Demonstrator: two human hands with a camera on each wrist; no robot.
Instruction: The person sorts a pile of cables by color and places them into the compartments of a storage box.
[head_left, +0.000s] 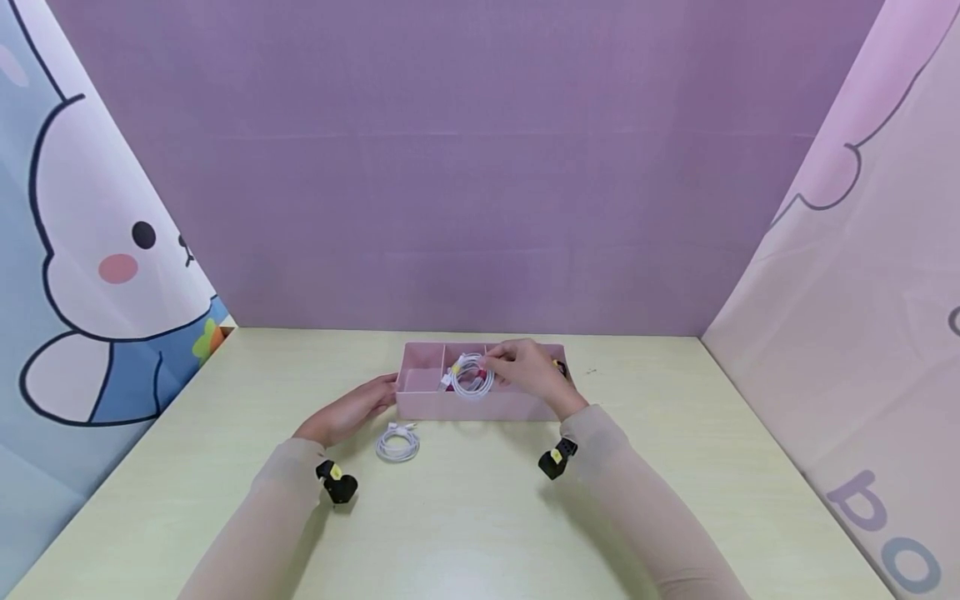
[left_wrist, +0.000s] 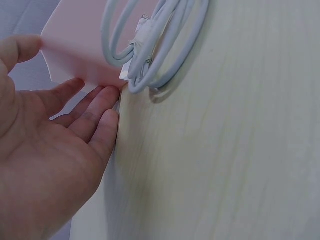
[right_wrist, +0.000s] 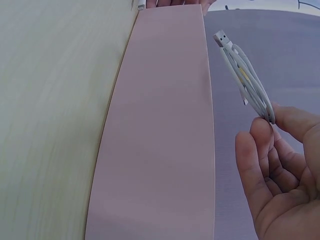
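My right hand [head_left: 528, 367] pinches a coiled white USB cable [head_left: 472, 377] between thumb and fingertips, above the middle of a pink divided box [head_left: 472, 407]. In the right wrist view the cable's metal USB plug [right_wrist: 221, 37] points up and away from the hand [right_wrist: 280, 165]. At the box's left end, my left hand [head_left: 358, 408] touches the wall with its fingertips; in the left wrist view its thumb and fingers are spread along that pink end [left_wrist: 82, 42]. A second coiled white cable [head_left: 397, 442] lies on the table just in front of the box's left corner.
Inside the box, something red [head_left: 482, 373] shows behind the held cable, and a black and yellow item [head_left: 560, 367] sits at the right end, partly hidden by the right hand. The pale wooden table [head_left: 465, 517] meets a purple backdrop [head_left: 465, 167] behind the box.
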